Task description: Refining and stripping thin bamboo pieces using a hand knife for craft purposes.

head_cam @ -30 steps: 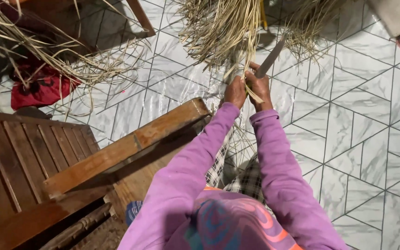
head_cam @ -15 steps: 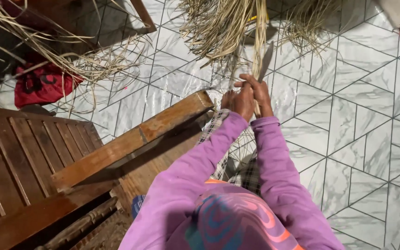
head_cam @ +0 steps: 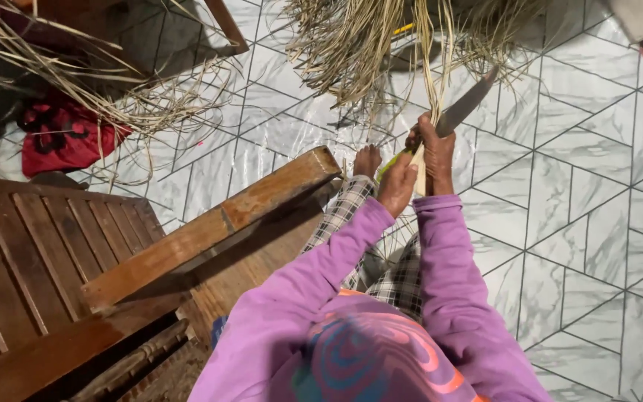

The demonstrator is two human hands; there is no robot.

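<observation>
Both hands meet: right hand [head_cam: 436, 152] grips knife [head_cam: 464, 109], left hand [head_cam: 398, 183] pinches strips [head_cam: 432, 67].

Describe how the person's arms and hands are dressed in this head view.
Both arms wear long, loose purple sleeves that end in plain cuffs at the wrists. The left hand and right hand are bare: no gloves, and no rings or watch that I can make out. The sleeves carry no visible markings; the garment's front shows a swirled pink, blue and orange print.

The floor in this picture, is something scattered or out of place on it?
Yes. Loose dry straw strands lie spread over the white tiled floor at the upper left, partly over a red cloth. The right hand holds a knife against pale strips; the left hand grips them.
</observation>
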